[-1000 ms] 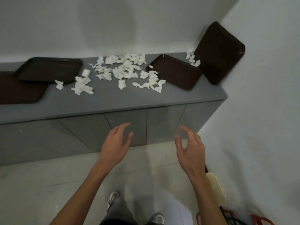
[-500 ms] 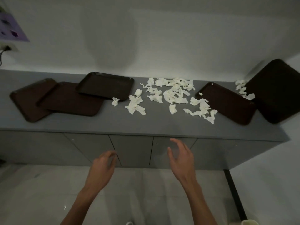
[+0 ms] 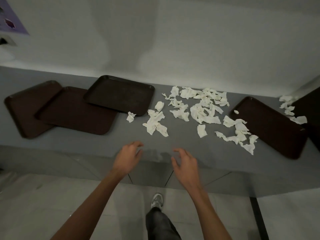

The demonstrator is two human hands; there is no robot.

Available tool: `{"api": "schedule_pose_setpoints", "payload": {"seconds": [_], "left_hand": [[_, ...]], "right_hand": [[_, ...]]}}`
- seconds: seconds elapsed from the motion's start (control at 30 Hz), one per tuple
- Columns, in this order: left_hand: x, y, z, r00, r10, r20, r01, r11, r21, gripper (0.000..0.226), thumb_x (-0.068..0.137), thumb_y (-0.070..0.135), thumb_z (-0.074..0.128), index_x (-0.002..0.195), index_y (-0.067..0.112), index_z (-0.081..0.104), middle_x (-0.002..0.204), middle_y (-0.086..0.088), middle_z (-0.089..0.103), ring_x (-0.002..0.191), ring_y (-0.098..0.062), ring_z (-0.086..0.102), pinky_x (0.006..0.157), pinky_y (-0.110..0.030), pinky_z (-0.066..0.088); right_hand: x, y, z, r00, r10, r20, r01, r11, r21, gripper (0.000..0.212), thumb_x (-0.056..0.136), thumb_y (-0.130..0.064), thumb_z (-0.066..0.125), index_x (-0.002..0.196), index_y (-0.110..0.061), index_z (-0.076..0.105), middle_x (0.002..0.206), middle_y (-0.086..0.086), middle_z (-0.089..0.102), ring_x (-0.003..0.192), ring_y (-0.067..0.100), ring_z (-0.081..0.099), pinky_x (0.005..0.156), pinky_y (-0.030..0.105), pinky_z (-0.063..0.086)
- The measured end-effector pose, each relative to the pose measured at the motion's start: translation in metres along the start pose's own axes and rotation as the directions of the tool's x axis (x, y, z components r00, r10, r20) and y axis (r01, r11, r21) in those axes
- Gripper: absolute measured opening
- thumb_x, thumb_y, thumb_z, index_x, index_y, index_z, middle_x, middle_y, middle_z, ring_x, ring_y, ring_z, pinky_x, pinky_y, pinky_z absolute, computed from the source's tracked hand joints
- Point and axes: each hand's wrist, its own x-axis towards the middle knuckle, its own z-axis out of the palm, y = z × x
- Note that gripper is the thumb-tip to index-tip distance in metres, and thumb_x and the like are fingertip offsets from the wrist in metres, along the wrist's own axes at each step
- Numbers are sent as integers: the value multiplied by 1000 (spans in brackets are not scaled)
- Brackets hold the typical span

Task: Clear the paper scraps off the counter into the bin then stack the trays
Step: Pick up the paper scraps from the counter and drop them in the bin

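Our left hand [image 3: 128, 158] and right hand [image 3: 186, 163] have come up to the worktop [image 3: 181, 141] edge, mid-frame, fingers [image 3: 134, 144] loosely spread, holding nothing. The paper scraps [image 3: 200, 110] lie upper middle, between the trays [image 3: 119, 94]. We see no bin, so a fast sweep could drop scraps on the floor [image 3: 52, 196].

Cafeteria-type room, brown serving trays [image 3: 119, 96] on grey counter [image 3: 181, 139] w/ cabinet doors [image 3: 150, 172], tiled floor [image 3: 52, 196]

Plain white wall [image 3: 190, 40] behind, light dim, a long grey worktop [image 3: 181, 141] over grey cupboard doors [image 3: 150, 172], pale tiled floor [image 3: 52, 196] below, purple poster [image 3: 10, 19] top left
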Motion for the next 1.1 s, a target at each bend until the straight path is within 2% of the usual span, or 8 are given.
{"api": "schedule_pose_setpoints", "payload": {"seconds": [0.23, 0.43, 0.57, 0.7, 0.83, 0.93, 1.0, 1.1], "left_hand": [[110, 15, 22, 997, -3, 75, -1, 998, 61, 28, 94, 18, 60, 121, 22, 63, 128, -2, 61, 111, -28, 64, 93, -44, 55], [168, 16, 48, 990, -125, 67, 115, 983, 140, 34, 97, 15, 61, 130, 16, 59, 131, -9, 59, 122, -32, 55, 101, -44, 48], [166, 10, 67, 976, -161, 145, 123, 962, 243, 35, 100, 19, 57, 135, 18, 53, 133, -7, 51, 126, -31, 50, 95, -49, 52], [150, -11, 77, 991, -110, 71, 88, 961, 260, 12, 101, 18, 58, 113, 16, 62, 116, -2, 55, 115, -27, 55, 83, -46, 55], [137, -24, 70, 997, -82, -13, 82, 996, 26, 7, 95, 23, 72, 97, 17, 68, 104, 4, 55, 97, -19, 56, 81, -33, 52], [135, -17, 52, 972, -208, -108, 180, 958, -225, 10, 92, 24, 74, 90, 21, 65, 101, 11, 62, 88, -8, 60, 78, -21, 46], [136, -9, 40, 915, -397, -74, 320, 824, -467, 13, 95, 21, 69, 89, 19, 58, 94, 8, 70, 77, -10, 65, 71, -29, 52], [142, -3, 29, 814, -580, 43, 368, 456, -810, 18, 96, 4, 63, 89, 11, 48, 86, -14, 64, 78, -23, 64, 78, -44, 57]], "right_hand": [[114, -1, 22, 984, -46, 175, 75, 984, -164, 41, 100, -20, 64, 140, -30, 55, 133, 0, 64, 115, 24, 66, 92, 39, 55], [187, 6, 64, 940, -53, 336, 151, 950, -273, 61, 97, -2, 53, 149, -33, 48, 148, 4, 52, 126, 34, 56, 98, 47, 53], [196, 35, 83, 915, -46, 401, 198, 918, -345, 36, 104, -14, 48, 138, -23, 58, 138, 8, 54, 123, 35, 54, 98, 48, 51], [184, 65, 81, 947, 3, 322, 115, 931, -347, 26, 99, -7, 50, 119, -15, 65, 126, 5, 60, 106, 31, 62, 91, 41, 51], [173, 84, 73, 972, 49, 230, 12, 966, -257, 16, 97, -1, 57, 107, -12, 64, 120, 4, 57, 104, 26, 57, 87, 35, 49], [170, 87, 65, 979, 104, 173, -80, 987, -139, 11, 97, -13, 68, 89, -17, 61, 104, -2, 63, 100, 21, 57, 82, 34, 45], [172, 82, 59, 948, 288, 138, -298, 953, 57, 16, 96, -21, 72, 85, -19, 60, 87, -7, 69, 86, 19, 64, 74, 30, 42], [175, 70, 52, 858, 480, 184, -511, 757, 407, 9, 98, -17, 69, 93, -17, 61, 74, -2, 75, 72, 16, 71, 69, 27, 49]]}}
